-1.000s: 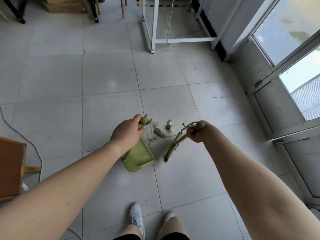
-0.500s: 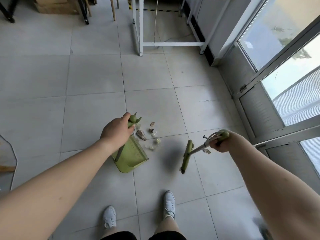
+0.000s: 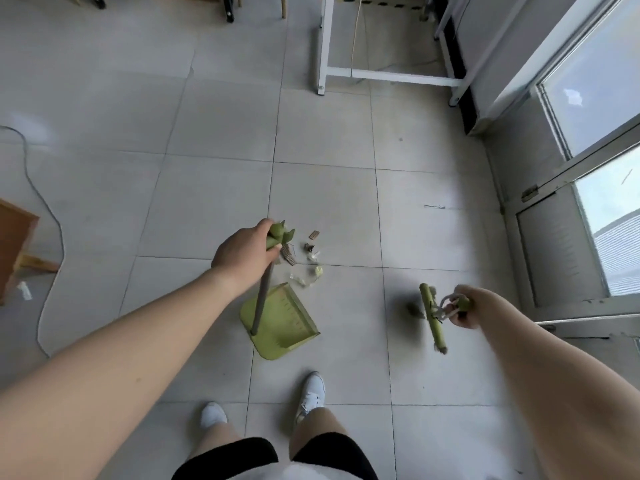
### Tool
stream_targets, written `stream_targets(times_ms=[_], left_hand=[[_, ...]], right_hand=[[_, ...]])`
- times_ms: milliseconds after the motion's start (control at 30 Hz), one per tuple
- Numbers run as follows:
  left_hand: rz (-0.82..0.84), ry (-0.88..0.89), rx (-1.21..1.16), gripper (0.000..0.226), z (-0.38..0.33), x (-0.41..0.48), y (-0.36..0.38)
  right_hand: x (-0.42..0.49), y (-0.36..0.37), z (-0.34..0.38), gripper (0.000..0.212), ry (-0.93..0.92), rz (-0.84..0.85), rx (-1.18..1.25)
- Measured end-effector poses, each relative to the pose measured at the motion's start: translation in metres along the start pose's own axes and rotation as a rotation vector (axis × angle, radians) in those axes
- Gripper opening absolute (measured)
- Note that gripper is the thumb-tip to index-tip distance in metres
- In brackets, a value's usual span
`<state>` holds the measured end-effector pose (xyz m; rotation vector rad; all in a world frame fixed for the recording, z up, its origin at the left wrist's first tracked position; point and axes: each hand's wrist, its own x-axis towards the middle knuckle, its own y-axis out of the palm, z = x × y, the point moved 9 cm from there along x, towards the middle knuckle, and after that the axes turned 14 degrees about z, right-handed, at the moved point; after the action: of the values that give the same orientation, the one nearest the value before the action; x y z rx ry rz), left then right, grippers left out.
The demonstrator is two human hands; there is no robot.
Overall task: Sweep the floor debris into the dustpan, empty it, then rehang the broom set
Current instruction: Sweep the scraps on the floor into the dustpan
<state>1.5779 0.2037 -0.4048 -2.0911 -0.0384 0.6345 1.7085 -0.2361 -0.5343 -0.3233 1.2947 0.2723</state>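
Observation:
A green dustpan (image 3: 282, 322) rests on the grey tile floor just ahead of my feet, on a long grey handle with a green top. My left hand (image 3: 244, 251) grips that handle's top. A small pile of debris (image 3: 306, 263), cardboard scraps and crumpled wrappers, lies just beyond the pan's far edge. My right hand (image 3: 462, 308) holds the top of the green broom (image 3: 433, 318), whose head hangs off to the right of the pan, well away from the debris. A white cord loop dangles at the broom's grip.
A white metal table frame (image 3: 323, 46) stands ahead. Glass doors and a metal sill (image 3: 568, 216) run along the right. A wooden piece of furniture (image 3: 14, 237) and a cable (image 3: 52, 216) lie at the left. My white shoes (image 3: 311, 393) are below the pan.
The broom has swung away to the right, from beside the debris to well clear of it. The dustpan has stayed close to the pile.

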Motion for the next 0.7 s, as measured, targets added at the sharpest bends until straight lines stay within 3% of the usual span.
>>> stream_targets(times_ms=[367, 700], left_hand=[[-0.017, 0.008, -0.008, 0.025, -0.002, 0.004, 0.011], [-0.013, 0.002, -0.066, 0.031, 0.063, 0.003, -0.019]], right_hand=[[0.020, 0.023, 0.012, 0.022, 0.033, -0.062, -0.014], [0.006, 0.198, 0.065, 0.031, -0.018, 0.123, 0.139]])
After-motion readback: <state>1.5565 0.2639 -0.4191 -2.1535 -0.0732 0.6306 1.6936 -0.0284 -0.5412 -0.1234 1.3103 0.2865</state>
